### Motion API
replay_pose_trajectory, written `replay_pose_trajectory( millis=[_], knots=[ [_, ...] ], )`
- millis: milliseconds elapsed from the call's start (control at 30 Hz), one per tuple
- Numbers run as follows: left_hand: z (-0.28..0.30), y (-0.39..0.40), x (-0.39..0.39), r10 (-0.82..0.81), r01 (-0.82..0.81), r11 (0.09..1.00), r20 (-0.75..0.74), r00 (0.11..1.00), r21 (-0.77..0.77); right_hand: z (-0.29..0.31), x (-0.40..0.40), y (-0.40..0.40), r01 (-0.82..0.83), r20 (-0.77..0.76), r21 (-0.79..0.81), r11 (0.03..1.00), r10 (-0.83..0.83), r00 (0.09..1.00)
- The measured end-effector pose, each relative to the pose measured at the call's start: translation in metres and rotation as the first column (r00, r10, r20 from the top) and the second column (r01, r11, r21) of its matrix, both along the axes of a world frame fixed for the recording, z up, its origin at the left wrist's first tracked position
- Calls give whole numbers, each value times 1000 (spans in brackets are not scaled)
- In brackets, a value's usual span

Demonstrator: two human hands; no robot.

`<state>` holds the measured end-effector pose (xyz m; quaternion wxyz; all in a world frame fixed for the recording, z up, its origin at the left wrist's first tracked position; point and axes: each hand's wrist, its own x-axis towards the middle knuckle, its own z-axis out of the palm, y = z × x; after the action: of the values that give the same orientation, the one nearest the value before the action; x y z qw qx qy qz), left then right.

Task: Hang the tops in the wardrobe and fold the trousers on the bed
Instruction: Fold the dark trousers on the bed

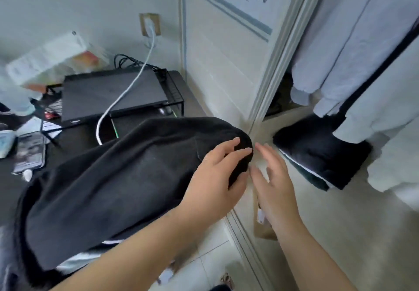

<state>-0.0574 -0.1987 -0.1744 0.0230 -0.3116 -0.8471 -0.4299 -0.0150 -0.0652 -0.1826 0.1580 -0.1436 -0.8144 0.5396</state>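
Note:
A black garment (pixel 118 182) stretches from the lower left up to the wardrobe's door edge. My left hand (pixel 217 177) grips its far end, fingers over the top and thumb underneath. My right hand (pixel 274 182) hovers just to the right of it with fingers spread and relaxed, holding nothing. The wardrobe (pixel 267 68) stands open on the right. Inside it hang pale garments (pixel 353 48) and a dark one whose black cuff (pixel 317 152) sticks out low.
A dark desk (pixel 74 141) on the left carries a black device (pixel 108 93) on a wire stand, a white cable (pixel 127 91) plugged into a wall socket, a phone (pixel 29 152) and papers. Pale floor tiles (pixel 210 265) show below.

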Motion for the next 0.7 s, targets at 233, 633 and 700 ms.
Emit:
replay_pose_trajectory(
  millis=[233, 633, 700],
  knots=[
    [23, -108, -2, 241, -266, 955, -174, 955, -134, 33, -27, -33, -252, -48, -3, 968, 251, 967],
    [22, -126, -34, 551, -568, 786, -139, 823, -243, 4, -136, -16, -579, 186, 432, 692, 560, 807],
    [23, -111, -55, 515, -531, 778, -141, 845, -337, -2, -161, -2, -643, 304, 532, 551, 585, 752]
  ],
)
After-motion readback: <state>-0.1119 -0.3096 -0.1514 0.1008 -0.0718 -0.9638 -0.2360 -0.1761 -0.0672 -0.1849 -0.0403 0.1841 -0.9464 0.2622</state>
